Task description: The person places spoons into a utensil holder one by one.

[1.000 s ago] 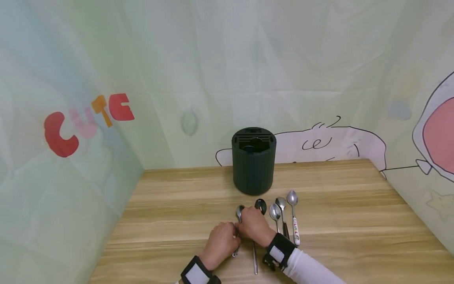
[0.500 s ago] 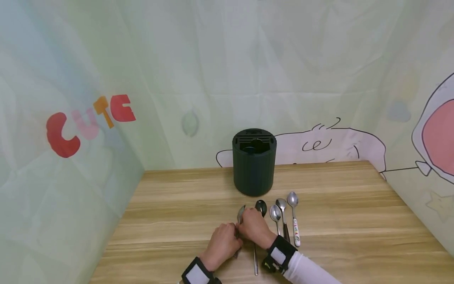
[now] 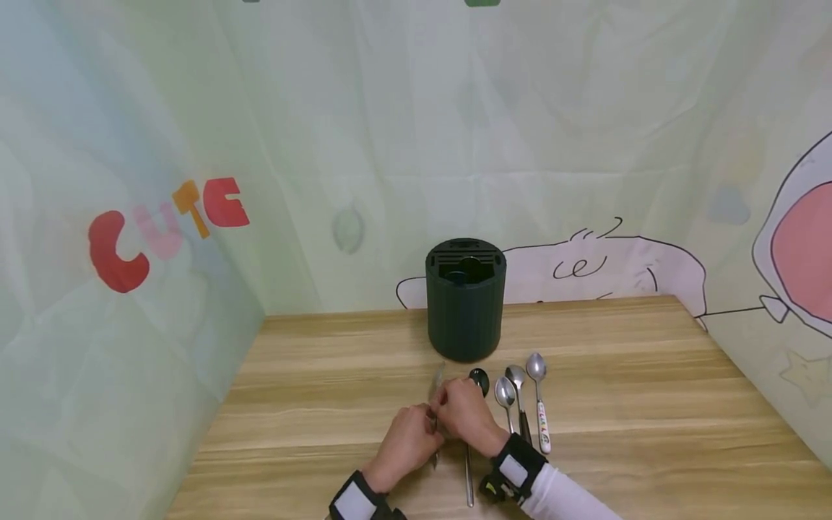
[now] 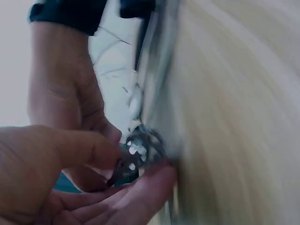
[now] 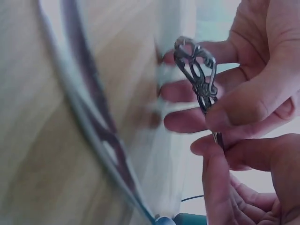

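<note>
Wristbands: black with pale patches; left one [image 3: 357, 500], right one [image 3: 518, 468].
Left hand [image 3: 408, 440]: near and left; thumb and fingers closed in a pinch on the ornate spoon's openwork handle.
Right hand [image 3: 466, 415]: slightly farther and right, just beside the left; thumb and finger pinching the same spoon farther along.
Ornate spoon [image 5: 205, 89]: between both hands, handle toward the near side, bowl turned edge-on at the far end.
Dark-bowled spoon [image 3: 469, 477]: just right of it, partly hidden under the right hand.
Right-side spoons: plain silver spoon [image 3: 505, 391], dark-handled spoon [image 3: 523, 425], then white-handled spoon [image 3: 543, 427] farthest right, bowls pointing far.
Holder [image 3: 464, 321]: dark, ribbed, upright beyond the spoons on the wooden table [image 3: 312, 404].
Backdrop [image 3: 416, 130]: pale green cloth, "CUTE" lettering [image 3: 167, 230] left.
</note>
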### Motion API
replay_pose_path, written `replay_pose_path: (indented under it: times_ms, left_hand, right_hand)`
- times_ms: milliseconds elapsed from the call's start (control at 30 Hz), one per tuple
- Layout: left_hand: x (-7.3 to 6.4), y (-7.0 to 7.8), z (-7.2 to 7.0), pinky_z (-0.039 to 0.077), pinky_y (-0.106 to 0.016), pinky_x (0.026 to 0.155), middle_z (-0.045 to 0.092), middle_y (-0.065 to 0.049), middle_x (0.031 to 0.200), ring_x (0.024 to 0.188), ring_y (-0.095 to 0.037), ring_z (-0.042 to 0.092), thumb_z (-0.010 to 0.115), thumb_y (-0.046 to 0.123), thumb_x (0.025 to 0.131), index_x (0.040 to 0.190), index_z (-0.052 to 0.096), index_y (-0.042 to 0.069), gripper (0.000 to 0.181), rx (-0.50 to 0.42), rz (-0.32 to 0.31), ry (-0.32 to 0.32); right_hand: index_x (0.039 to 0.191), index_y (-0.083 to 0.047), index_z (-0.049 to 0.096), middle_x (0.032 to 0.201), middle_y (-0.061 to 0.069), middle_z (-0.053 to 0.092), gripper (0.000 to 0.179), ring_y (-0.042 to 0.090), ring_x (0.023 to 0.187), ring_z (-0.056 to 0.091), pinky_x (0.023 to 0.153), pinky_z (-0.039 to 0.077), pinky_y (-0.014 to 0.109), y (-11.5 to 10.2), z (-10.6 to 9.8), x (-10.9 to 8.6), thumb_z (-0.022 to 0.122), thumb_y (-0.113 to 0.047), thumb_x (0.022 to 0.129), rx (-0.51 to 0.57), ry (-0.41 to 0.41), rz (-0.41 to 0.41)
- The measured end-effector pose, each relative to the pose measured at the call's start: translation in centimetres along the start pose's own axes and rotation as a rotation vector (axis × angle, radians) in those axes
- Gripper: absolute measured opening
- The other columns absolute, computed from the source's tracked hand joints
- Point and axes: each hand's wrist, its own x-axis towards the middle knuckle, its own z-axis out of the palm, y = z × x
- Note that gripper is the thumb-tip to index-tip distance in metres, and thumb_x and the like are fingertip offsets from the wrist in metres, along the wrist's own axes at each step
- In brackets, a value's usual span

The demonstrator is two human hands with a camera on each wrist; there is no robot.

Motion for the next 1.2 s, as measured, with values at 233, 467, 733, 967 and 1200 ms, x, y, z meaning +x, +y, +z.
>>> replay_pose_path:
  times_ms: [233,467,733,967,1200]
  left_hand:
    - [0.1,0.0,-0.8,0.052,-0.029,0.052,0.061,-0.001,0.065,0.058,-0.012,0.057,0.058,-0.005,0.071,0.080,0.061,0.003,0.013,-0.352,-0.120,-0.088]
    - [0.4,1.0,-1.5,0.055,-0.042,0.057,0.064,-0.010,0.079,0.064,-0.021,0.062,0.058,0.000,0.083,0.091,0.061,-0.001,0.009,-0.484,-0.152,-0.062]
    - [0.3,1.5,-1.7,0.055,-0.043,0.057,0.062,-0.009,0.079,0.067,-0.021,0.061,0.060,0.001,0.084,0.089,0.060,-0.001,0.006,-0.516,-0.131,-0.038]
    - [0.2,1.7,-1.7,0.055,-0.040,0.056,0.062,-0.006,0.079,0.068,-0.021,0.061,0.061,0.000,0.084,0.091,0.059,0.002,0.007,-0.488,-0.102,-0.002]
    - [0.4,2.1,-1.8,0.055,-0.034,0.056,0.062,-0.002,0.079,0.068,-0.017,0.061,0.061,0.004,0.086,0.092,0.061,0.001,0.007,-0.400,-0.052,0.022]
  right_hand:
    - [0.072,-0.018,0.062,0.063,-0.012,0.056,0.011,0.002,0.054,0.049,0.048,0.044,0.023,-0.6,-1.2,-0.4,0.065,-0.013,0.081,0.102,0.090,-0.053]
    - [0.079,-0.015,0.062,0.072,-0.007,0.060,0.008,0.002,0.060,0.054,0.048,0.049,0.023,-0.8,-3.0,-0.5,0.067,-0.011,0.084,0.233,0.116,-0.076]
    - [0.080,-0.019,0.060,0.074,-0.010,0.059,0.009,0.003,0.062,0.056,0.050,0.050,0.024,-0.6,-3.6,-0.9,0.066,-0.015,0.085,0.263,0.112,-0.101]
    - [0.092,-0.020,0.062,0.082,-0.011,0.061,0.008,0.006,0.071,0.056,0.062,0.052,0.029,-0.6,-4.3,-1.0,0.065,-0.018,0.086,0.357,0.107,-0.092]
    - [0.098,-0.022,0.062,0.086,-0.006,0.062,0.012,0.012,0.071,0.059,0.063,0.053,0.032,-0.8,-5.7,-0.7,0.063,-0.027,0.088,0.513,0.055,-0.059]
